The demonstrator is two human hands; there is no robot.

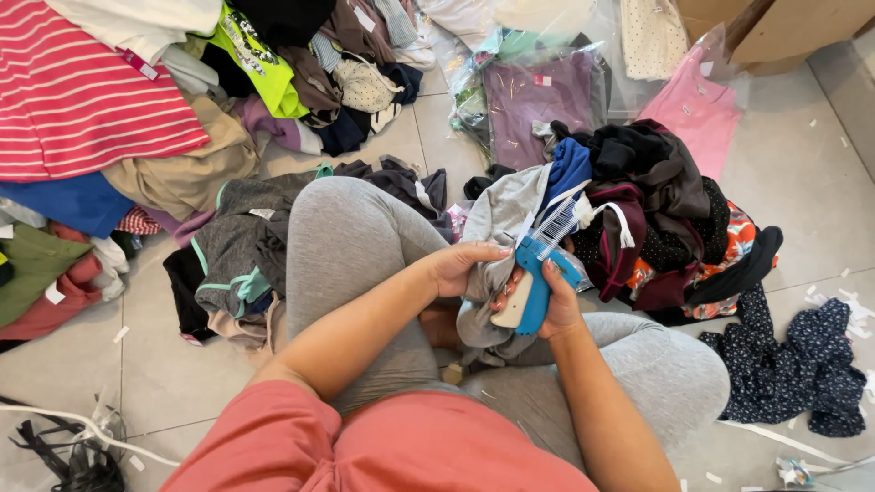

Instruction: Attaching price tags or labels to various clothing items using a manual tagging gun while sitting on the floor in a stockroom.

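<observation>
I sit cross-legged on a tiled floor in grey leggings. My left hand point(460, 266) grips a fold of a light grey garment point(497, 219) that drapes over my lap. My right hand point(553, 305) holds a blue and cream tagging gun point(533, 287), its tip pressed against the grey garment. A strip of white plastic tag fasteners point(558, 221) sticks up from the gun's top.
A heap of dark clothes point(656, 210) lies right of my knee, with a navy dotted garment point(802, 364) beyond it. Bagged purple and pink garments point(538, 96) lie ahead. More clothes are piled left, including a red striped piece point(82, 91). White scraps litter the tiles.
</observation>
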